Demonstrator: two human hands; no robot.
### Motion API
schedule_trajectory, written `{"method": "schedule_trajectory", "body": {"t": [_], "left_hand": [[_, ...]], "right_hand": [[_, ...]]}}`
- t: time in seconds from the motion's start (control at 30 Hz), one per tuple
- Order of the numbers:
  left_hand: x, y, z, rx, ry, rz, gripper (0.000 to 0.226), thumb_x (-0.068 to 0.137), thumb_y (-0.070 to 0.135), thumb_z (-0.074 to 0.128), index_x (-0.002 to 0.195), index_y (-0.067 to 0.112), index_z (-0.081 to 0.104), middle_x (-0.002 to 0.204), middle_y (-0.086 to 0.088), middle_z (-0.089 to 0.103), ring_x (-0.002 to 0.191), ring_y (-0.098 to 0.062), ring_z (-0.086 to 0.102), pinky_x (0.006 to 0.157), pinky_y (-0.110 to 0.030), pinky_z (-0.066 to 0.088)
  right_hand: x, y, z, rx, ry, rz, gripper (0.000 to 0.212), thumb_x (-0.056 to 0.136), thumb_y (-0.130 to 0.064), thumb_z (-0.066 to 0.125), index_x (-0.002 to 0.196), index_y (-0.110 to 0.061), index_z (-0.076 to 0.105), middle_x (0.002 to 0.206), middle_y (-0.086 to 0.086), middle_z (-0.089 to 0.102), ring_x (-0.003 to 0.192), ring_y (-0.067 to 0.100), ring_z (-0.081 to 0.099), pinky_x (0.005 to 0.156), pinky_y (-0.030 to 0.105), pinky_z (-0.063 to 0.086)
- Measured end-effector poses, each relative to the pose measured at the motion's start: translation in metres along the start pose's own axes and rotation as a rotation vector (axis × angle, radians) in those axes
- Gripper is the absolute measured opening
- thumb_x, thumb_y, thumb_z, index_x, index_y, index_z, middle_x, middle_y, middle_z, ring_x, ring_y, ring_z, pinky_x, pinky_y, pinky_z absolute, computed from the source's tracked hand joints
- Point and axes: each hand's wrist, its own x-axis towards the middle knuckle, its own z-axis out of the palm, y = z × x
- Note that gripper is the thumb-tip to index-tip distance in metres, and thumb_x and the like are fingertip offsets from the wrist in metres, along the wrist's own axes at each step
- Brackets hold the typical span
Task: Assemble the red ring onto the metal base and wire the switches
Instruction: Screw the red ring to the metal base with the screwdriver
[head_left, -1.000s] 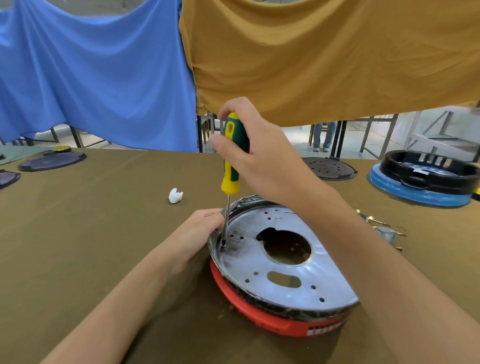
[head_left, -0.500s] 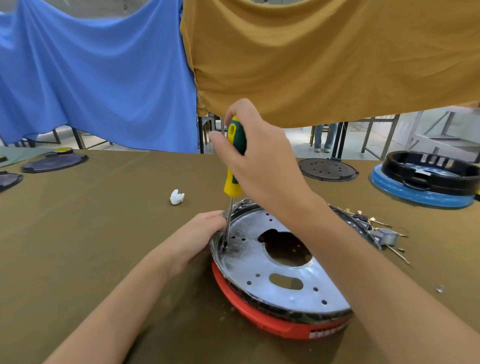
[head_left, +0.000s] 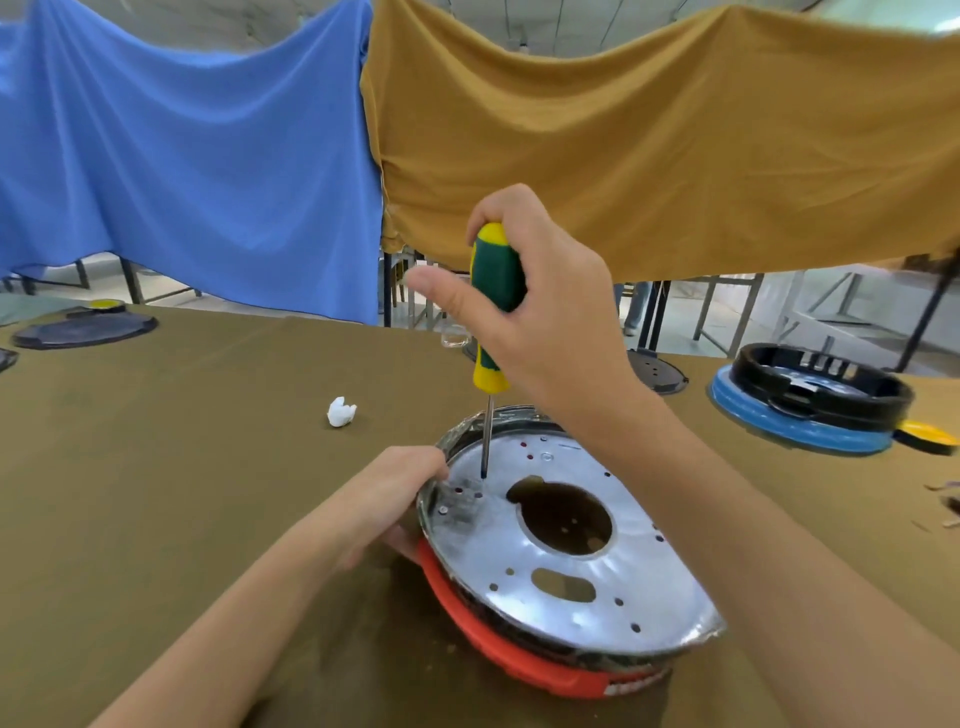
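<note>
On the olive table (head_left: 156, 519), near and right of centre, the metal base (head_left: 561, 551) sits on the red ring (head_left: 519, 660), both tilted so the near edge hangs lower. White writing shows on the ring's near right edge, too blurred to read.

Right hand (head_left: 540, 317) holds a screwdriver (head_left: 493, 306) with a green and yellow handle upright; the fingers curl round the far side of the handle, while the thumb sticks out straight to the left, off the handle. Its shaft tip stands at the far left part of the base, just above a cluster of small holes; whether it touches the metal I cannot tell.

Left hand (head_left: 384, 504) grips the left rim of the base, fingers curled over the edge and thumb beneath, against the ring.

Farther left lies a small white scrap (head_left: 341, 412). At far right sits a black ring on a blue ring (head_left: 795, 431). Dark discs (head_left: 83, 330) lie far left. Blue cloth (head_left: 182, 156) and mustard cloth (head_left: 649, 130) hang behind.
</note>
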Motion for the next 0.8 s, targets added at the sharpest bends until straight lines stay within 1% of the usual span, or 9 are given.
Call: {"method": "schedule_trajectory", "body": {"t": [0.07, 0.17, 0.23, 0.3, 0.37, 0.47, 0.57, 0.67, 0.8], "left_hand": [[-0.001, 0.0, -0.001, 0.005, 0.018, 0.017, 0.045, 0.091, 0.013, 0.044, 0.049, 0.023, 0.055, 0.048, 0.007, 0.052, 0.039, -0.007, 0.052, 0.037, -0.021, 0.043], [-0.002, 0.003, -0.007, -0.023, 0.107, 0.067, 0.032, 0.09, 0.011, 0.045, 0.059, 0.017, 0.047, 0.052, 0.005, 0.045, 0.039, -0.006, 0.045, 0.036, -0.016, 0.038], [0.0, 0.003, -0.012, -0.061, 0.189, 0.098, 0.026, 0.089, 0.013, 0.046, 0.064, 0.018, 0.045, 0.059, 0.003, 0.042, 0.045, -0.008, 0.041, 0.04, -0.017, 0.036], [0.002, 0.002, -0.015, -0.116, 0.284, 0.132, 0.021, 0.09, 0.015, 0.047, 0.069, 0.018, 0.048, 0.065, -0.002, 0.044, 0.058, -0.014, 0.043, 0.052, -0.025, 0.037], [0.004, 0.0, -0.018, -0.158, 0.376, 0.178, 0.024, 0.092, 0.016, 0.047, 0.068, 0.018, 0.051, 0.064, -0.001, 0.049, 0.065, -0.018, 0.047, 0.06, -0.031, 0.038], [0.005, -0.001, -0.016, -0.209, 0.419, 0.229, 0.04, 0.094, 0.016, 0.044, 0.063, 0.029, 0.065, 0.064, 0.008, 0.066, 0.061, -0.013, 0.064, 0.053, -0.028, 0.049], [0.006, -0.001, -0.012, -0.238, 0.405, 0.238, 0.04, 0.096, 0.014, 0.043, 0.078, 0.037, 0.071, 0.081, 0.004, 0.074, 0.072, -0.012, 0.07, 0.052, -0.03, 0.056], [0.011, -0.006, -0.009, -0.251, 0.382, 0.208, 0.038, 0.096, 0.014, 0.045, 0.077, 0.033, 0.072, 0.078, 0.003, 0.072, 0.067, -0.01, 0.069, 0.05, -0.03, 0.056], [0.014, -0.01, -0.009, -0.288, 0.389, 0.184, 0.029, 0.095, 0.016, 0.049, 0.072, 0.028, 0.064, 0.07, 0.004, 0.067, 0.057, -0.007, 0.064, 0.045, -0.026, 0.051]], "right_hand": [[0.001, 0.005, -0.008, -0.006, 0.054, 0.016, 0.042, 0.09, -0.042, 0.07, 0.094, -0.003, 0.053, 0.061, 0.001, 0.041, 0.054, 0.014, 0.044, 0.052, 0.028, 0.041], [-0.008, 0.032, -0.036, 0.061, 0.172, 0.223, 0.032, 0.091, -0.045, 0.067, 0.094, -0.017, 0.052, 0.065, -0.007, 0.041, 0.054, 0.002, 0.044, 0.054, 0.016, 0.046], [-0.02, 0.058, -0.061, 0.189, 0.296, 0.484, 0.03, 0.089, -0.049, 0.069, 0.094, -0.025, 0.051, 0.079, -0.001, 0.053, 0.063, 0.002, 0.06, 0.063, 0.029, 0.061], [-0.035, 0.087, -0.089, 0.418, 0.427, 0.751, 0.034, 0.086, -0.044, 0.074, 0.096, -0.021, 0.052, 0.09, 0.006, 0.062, 0.065, 0.012, 0.07, 0.069, 0.04, 0.063], [-0.053, 0.107, -0.108, 0.669, 0.466, 0.964, 0.039, 0.083, -0.032, 0.078, 0.103, -0.009, 0.054, 0.101, 0.013, 0.065, 0.067, 0.014, 0.072, 0.071, 0.035, 0.063], [-0.089, 0.119, -0.118, 0.955, 0.442, 1.191, 0.044, 0.075, -0.017, 0.078, 0.113, -0.001, 0.061, 0.12, 0.022, 0.064, 0.089, 0.022, 0.075, 0.073, 0.031, 0.061], [-0.119, 0.118, -0.111, 1.168, 0.401, 1.321, 0.037, 0.075, -0.011, 0.075, 0.108, 0.002, 0.064, 0.11, 0.022, 0.065, 0.079, 0.022, 0.073, 0.071, 0.035, 0.061], [-0.133, 0.115, -0.096, 1.29, 0.35, 1.405, 0.046, 0.076, -0.014, 0.076, 0.116, 0.004, 0.063, 0.094, 0.019, 0.068, 0.07, 0.018, 0.062, 0.068, 0.033, 0.06], [-0.138, 0.118, -0.079, 1.131, 0.29, 1.436, 0.038, 0.083, -0.027, 0.073, 0.107, 0.001, 0.063, 0.087, 0.01, 0.063, 0.07, 0.017, 0.056, 0.059, 0.029, 0.055]]}}
